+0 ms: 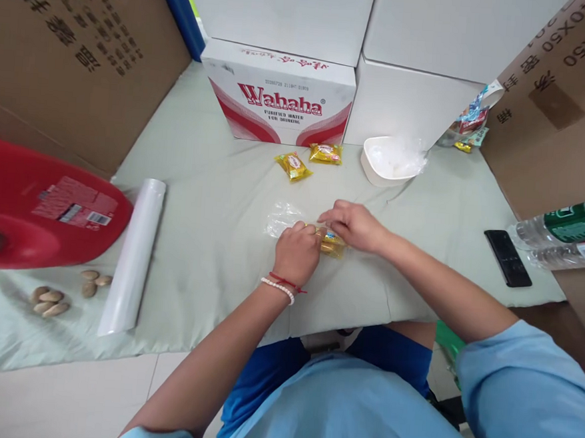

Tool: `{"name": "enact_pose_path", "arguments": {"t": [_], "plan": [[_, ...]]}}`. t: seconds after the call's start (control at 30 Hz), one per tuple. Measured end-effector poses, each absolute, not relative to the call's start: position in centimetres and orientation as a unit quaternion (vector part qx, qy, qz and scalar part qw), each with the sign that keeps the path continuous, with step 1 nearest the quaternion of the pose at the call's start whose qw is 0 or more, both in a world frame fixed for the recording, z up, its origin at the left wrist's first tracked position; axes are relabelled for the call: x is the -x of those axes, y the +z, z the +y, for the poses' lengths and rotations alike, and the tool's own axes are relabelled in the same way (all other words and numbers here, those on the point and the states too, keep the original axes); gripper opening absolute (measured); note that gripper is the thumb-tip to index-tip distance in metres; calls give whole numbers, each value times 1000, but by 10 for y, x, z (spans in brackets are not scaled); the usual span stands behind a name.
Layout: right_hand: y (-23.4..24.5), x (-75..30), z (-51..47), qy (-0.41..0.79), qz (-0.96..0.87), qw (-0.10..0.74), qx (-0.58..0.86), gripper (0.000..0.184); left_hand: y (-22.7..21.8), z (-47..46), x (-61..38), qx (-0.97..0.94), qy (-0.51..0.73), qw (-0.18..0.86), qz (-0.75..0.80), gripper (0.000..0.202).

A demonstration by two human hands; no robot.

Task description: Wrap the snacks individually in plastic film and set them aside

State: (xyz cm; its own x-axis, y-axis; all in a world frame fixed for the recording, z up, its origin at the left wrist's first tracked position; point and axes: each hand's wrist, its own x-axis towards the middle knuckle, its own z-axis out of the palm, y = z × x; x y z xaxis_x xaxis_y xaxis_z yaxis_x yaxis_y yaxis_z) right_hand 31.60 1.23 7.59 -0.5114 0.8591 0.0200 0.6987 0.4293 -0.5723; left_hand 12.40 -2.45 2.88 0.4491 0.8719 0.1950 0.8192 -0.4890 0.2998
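My left hand (pixel 297 251) is closed over a sheet of clear plastic wrap (pixel 281 219) and a yellow snack packet (pixel 333 243) on the pale green cloth (pixel 214 193). My right hand (pixel 353 224) pinches the same packet from the right, fingers curled on it. Most of the packet is hidden under both hands. Two more yellow snack packets (pixel 293 165) (pixel 326 153) lie farther back, apart from my hands.
A roll of clear wrap (pixel 133 256) lies at the left beside several nuts (pixel 51 301) and a red container (pixel 33 207). A white dish (pixel 389 160), a Wahaha box (pixel 281 98), a black phone (pixel 507 257) and water bottles (pixel 567 231) sit around. Cardboard boxes flank both sides.
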Motion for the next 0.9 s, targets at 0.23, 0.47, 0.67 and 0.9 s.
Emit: {"name": "enact_pose_path", "arguments": {"t": [0.23, 0.47, 0.67, 0.9], "plan": [[43, -295, -41, 165, -831, 87, 524, 51, 12, -21, -108, -782, 242, 283, 501, 30], [51, -286, -39, 153, -844, 26, 513, 51, 10, -23, -84, -617, 363, 508, 479, 21], [50, -284, -32, 157, -865, 26, 476, 49, -1, -32, -75, -466, 460, 590, 472, 25], [44, -285, -21, 130, -877, 8, 463, 52, -7, 2, -30, -476, 513, 314, 642, 72]]}}
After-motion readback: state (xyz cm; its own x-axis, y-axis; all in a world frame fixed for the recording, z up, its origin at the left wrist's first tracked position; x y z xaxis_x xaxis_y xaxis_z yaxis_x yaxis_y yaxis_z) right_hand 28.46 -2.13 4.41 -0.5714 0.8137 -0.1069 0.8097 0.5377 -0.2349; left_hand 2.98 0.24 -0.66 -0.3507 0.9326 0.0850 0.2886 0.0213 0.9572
